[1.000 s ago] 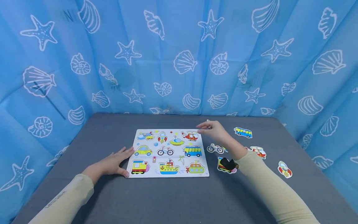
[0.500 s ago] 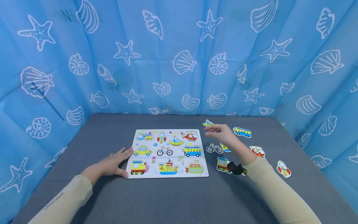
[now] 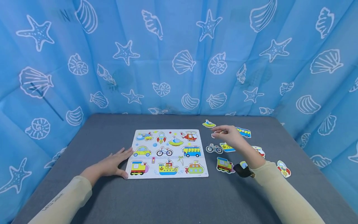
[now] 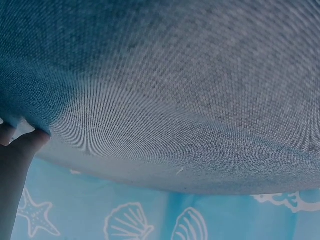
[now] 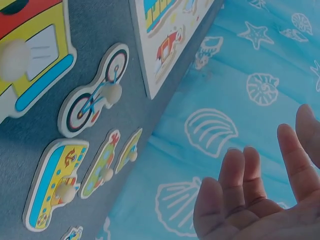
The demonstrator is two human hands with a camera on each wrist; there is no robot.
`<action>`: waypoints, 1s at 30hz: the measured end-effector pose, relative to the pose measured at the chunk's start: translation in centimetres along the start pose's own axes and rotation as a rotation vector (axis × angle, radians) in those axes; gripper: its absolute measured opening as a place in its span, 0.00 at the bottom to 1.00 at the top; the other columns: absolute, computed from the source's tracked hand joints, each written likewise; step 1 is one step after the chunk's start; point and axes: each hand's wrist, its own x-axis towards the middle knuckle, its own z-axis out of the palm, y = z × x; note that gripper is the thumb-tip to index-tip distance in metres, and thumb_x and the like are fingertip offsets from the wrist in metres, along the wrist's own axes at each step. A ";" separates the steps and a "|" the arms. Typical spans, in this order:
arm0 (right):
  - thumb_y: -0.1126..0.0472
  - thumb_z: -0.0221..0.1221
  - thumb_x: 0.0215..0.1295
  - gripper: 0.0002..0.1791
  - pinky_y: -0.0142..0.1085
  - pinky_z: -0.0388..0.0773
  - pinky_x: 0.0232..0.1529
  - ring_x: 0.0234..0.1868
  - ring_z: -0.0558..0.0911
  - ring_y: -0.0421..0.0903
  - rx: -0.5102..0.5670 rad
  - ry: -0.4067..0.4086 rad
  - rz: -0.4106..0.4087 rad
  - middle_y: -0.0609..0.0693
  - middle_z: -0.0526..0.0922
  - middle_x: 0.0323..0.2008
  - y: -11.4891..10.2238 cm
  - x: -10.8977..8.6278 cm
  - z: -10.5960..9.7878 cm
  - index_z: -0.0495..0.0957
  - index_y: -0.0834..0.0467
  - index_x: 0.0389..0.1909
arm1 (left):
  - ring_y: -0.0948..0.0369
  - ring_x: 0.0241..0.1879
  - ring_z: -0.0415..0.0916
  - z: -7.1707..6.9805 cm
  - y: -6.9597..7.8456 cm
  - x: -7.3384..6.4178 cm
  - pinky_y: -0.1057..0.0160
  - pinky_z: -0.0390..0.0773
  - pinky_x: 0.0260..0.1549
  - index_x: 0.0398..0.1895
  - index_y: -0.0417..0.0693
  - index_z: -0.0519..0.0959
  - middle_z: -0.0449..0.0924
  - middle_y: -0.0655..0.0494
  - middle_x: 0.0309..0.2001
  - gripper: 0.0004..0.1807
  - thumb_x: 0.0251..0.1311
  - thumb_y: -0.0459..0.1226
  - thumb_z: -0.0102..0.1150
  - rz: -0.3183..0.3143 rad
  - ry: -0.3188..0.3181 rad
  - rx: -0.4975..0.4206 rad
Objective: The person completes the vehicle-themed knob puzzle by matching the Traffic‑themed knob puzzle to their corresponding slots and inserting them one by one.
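A white puzzle board with vehicle pictures lies flat on the table. At its left edge my left hand rests with fingers spread, the thumb at the near corner. My right hand hovers right of the board, over the loose knobbed pieces. Its fingers are loosely bent and apart, with nothing between them in the right wrist view. Close to its fingertips lie the flying saucer piece and the submarine piece, which the hand partly hides in the head view. A knobbed airplane piece sits in the board's top left.
Around the right arm lie the bicycle piece, ship piece, train piece, bus piece, helicopter piece and rocket piece. A blue curtain hangs behind the grey table.
My right hand has moved from the board's top right corner to the right and nearer me, uncovering the flying saucer and ship pieces. The left hand has stayed at the board's edge.
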 end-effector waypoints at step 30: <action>0.59 0.59 0.69 0.18 0.41 0.76 0.39 0.44 0.74 0.51 -0.088 0.111 -0.180 0.63 0.76 0.51 3.2 -3.1 -3.9 0.78 0.67 0.54 | 0.35 0.73 0.36 -0.2 0.2 -0.2 0.27 0.41 0.61 0.76 0.40 0.49 0.45 0.38 0.75 0.62 0.44 0.59 0.71 0.014 -0.005 -0.021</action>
